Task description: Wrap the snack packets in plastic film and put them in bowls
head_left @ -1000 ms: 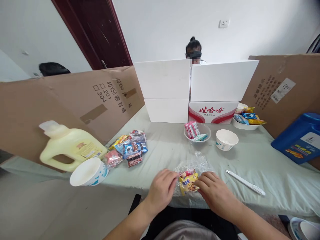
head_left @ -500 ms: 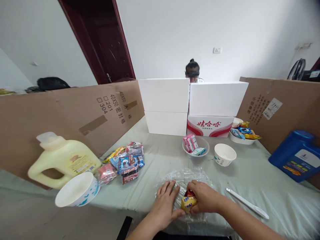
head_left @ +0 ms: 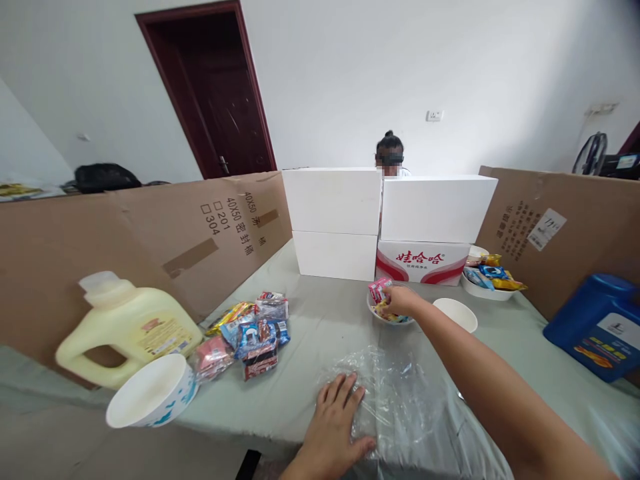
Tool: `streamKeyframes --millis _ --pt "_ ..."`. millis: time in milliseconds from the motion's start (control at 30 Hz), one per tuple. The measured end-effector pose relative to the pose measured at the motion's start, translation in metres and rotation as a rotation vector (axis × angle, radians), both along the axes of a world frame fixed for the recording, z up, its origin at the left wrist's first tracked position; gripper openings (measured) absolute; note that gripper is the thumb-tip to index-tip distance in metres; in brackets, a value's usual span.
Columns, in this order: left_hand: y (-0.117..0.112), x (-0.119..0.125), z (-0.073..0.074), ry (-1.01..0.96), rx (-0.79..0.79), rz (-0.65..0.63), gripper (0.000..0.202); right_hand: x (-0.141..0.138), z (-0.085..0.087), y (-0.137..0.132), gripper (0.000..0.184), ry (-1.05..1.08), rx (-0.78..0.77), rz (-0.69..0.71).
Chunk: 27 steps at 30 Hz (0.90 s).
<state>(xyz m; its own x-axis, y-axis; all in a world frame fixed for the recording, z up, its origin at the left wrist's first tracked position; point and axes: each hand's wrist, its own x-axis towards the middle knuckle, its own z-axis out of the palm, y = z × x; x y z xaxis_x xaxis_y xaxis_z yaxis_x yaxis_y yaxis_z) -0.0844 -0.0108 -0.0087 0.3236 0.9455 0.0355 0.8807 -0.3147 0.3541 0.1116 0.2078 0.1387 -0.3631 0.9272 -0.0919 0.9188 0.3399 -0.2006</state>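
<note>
Left hand (head_left: 337, 421), grip apart, rests on one plastic sheet (head_left: 403, 403); right hand (head_left: 401, 301) reaches into one clear bowl (head_left: 375, 316) (whether its grip clamps anything, I cannot tell).

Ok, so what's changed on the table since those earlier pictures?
The right hand took the yellow snack packet from the plastic wrap forward to the clear bowl; whether it has let go is unclear. The left hand stays at the wrap, now spread open. The snack pile, yellow jug and blue bottle stayed put.
</note>
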Motion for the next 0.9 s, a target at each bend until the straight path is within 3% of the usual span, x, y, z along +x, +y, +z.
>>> streamKeyframes --millis 167,333,433,500,567,633,700,767,833,900 --pt "0.0 -0.001 -0.001 -0.006 0.061 -0.001 0.075 -0.008 -0.011 -0.003 0.03 -0.015 0.01 0.059" --pt "-0.002 0.003 0.003 -0.006 0.052 -0.009 0.076 0.001 -0.026 -0.055 0.034 0.085 0.184 0.175" --pt "0.001 0.003 0.013 0.012 -0.002 -0.057 0.079 0.018 -0.061 -0.101 0.034 0.101 0.144 0.363" --pt "0.006 -0.005 0.021 0.03 -0.026 -0.108 0.078 0.036 -0.092 -0.125 0.054 0.091 0.094 0.496" --pt "0.014 -0.022 0.028 0.061 -0.031 -0.097 0.073 0.057 -0.119 -0.139 0.069 0.06 0.093 0.393" --pt "0.022 -0.043 0.034 0.097 -0.02 -0.02 0.067 0.075 -0.135 -0.145 0.075 0.025 0.116 0.236" --pt "0.03 -0.058 0.042 0.092 0.06 0.065 0.054 0.084 -0.139 -0.146 0.076 0.008 0.159 0.141" --pt "0.035 -0.056 0.051 0.014 0.203 0.078 0.034 0.083 -0.134 -0.145 0.07 0.019 0.203 0.14" --pt "0.037 -0.033 0.059 -0.122 0.293 -0.023 0.029 0.072 -0.127 -0.144 0.06 0.044 0.217 0.181" --pt "0.039 0.002 0.062 -0.244 0.25 -0.227 0.026 0.054 -0.123 -0.145 0.056 0.072 0.191 0.24"
